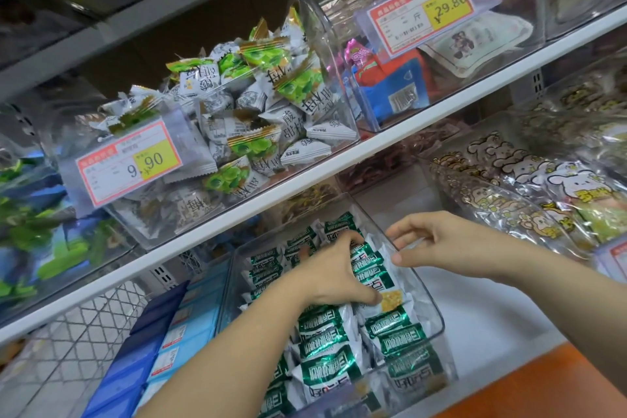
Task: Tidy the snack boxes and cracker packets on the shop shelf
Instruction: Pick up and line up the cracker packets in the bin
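Head view: a clear plastic bin (437, 319) stands on the white lower shelf (481, 316), packed with rows of green-and-white cracker packets (325, 370) stood on edge.

The left hand (334, 273) reaches into the bin's middle. Its fingers curl over the far end of a run of packets in the right-hand row, and its thumb (371, 299) presses the near end beside a packet with a yellow cracker picture. The run is squeezed between them.

The right hand (437, 243) is at the bin's right wall, near the far end. Its fingertips and thumb are spaced apart at the rim, and I cannot tell whether they grip the wall or only touch it.

Just left of the bin, touching its side, lies a row of blue snack boxes (149, 339) with a wire mesh divider (78, 332) beyond them. To the right of the bin, clear bags printed with cartoon animals (529, 187) lean in a row.

Above the bin on the upper shelf (305, 180) sit heaped green-and-white sweet packets (258, 146) behind a red-and-yellow price tag (132, 163). A second price tag (424, 7) hangs up and to the right.
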`<state>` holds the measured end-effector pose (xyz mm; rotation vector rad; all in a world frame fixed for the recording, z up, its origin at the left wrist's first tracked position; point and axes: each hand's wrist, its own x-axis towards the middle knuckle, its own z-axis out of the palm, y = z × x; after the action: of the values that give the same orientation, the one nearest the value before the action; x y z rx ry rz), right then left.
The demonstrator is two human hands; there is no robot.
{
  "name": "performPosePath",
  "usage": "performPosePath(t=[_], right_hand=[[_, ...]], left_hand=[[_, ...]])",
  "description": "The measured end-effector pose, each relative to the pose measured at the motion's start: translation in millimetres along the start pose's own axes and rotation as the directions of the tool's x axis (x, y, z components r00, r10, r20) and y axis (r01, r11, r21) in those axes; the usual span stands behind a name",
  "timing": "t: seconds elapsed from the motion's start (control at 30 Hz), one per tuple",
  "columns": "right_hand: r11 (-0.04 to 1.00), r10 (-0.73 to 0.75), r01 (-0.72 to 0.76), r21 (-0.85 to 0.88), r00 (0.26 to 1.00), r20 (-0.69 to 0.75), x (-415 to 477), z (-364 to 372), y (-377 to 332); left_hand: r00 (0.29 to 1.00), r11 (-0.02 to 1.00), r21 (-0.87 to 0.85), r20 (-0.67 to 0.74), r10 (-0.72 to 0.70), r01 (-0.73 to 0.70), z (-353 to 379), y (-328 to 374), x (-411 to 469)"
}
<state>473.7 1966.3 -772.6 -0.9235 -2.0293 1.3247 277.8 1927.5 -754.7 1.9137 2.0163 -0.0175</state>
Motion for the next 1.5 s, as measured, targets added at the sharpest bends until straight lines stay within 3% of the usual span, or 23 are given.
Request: performPosePath(t=[0.1, 0.23, 0.47, 0.57, 0.7, 0.8, 0.93, 1.13, 1.3, 1.4, 1.5], right_hand=[[1.000, 0.002, -0.002, -0.002, 1.000, 0.001, 0.3, -0.3, 1.1], [1.000, 0.007, -0.007, -0.008, 1.000, -0.003, 1.4, -0.6, 2.0], [1.000, 0.013, -0.013, -0.019, 1.000, -0.003, 3.4, -0.3, 2.7], [1.000, 0.013, -0.013, -0.017, 1.000, -0.006, 3.6, 0.5, 3.0], [1.000, 0.013, -0.013, -0.007, 1.000, -0.019, 2.0, 2.5, 3.3], [1.000, 0.016, -0.017, -0.016, 0.999, -0.037, 0.9, 4.9, 3.0], [1.000, 0.017, -0.017, -0.018, 0.999, -0.040, 0.8, 4.8, 2.3], [1.000, 0.012, -0.013, -0.025, 0.999, -0.043, 2.4, 5.4, 2.7], [0.999, 0.020, -0.023, -0.027, 0.994, -0.104, -2.9, 11.7, 1.3], [0.991, -0.014, -0.007, -0.136, 0.988, -0.153, -11.4, 17.3, -3.9], [0.925, -0.140, 0.033, -0.379, 0.956, -0.257, -23.6, 23.1, -16.7]], left_hand=[[0.999, 0.995, -0.095, -0.050, -0.010, 0.005, -1.0, -1.7, 3.5], [0.997, 0.999, -0.020, -0.072, 0.026, -0.027, -7.8, -1.3, 5.8], [0.998, 0.995, -0.097, -0.052, 0.019, -0.024, -15.6, -8.2, 13.9], [0.992, 0.997, -0.023, -0.099, 0.074, -0.077, -6.0, -15.5, 18.8], [0.998, 0.989, 0.141, -0.034, 0.056, -0.050, 6.4, -23.5, 24.5], [0.998, 0.991, 0.120, -0.014, 0.053, -0.051, 3.5, -22.6, 24.8], [0.980, 0.988, 0.091, -0.146, 0.135, -0.123, 4.3, -18.1, 16.6], [1.000, 0.950, 0.312, 0.018, 0.015, -0.020, 10.5, -10.5, 14.7], [0.999, 0.984, 0.173, -0.009, 0.040, -0.038, 4.7, -6.8, 9.1], [0.996, 0.996, 0.022, -0.032, 0.084, -0.084, -3.2, -5.5, -2.8], [0.995, 0.994, 0.090, -0.077, 0.067, -0.060, -6.2, -10.0, -26.1]])
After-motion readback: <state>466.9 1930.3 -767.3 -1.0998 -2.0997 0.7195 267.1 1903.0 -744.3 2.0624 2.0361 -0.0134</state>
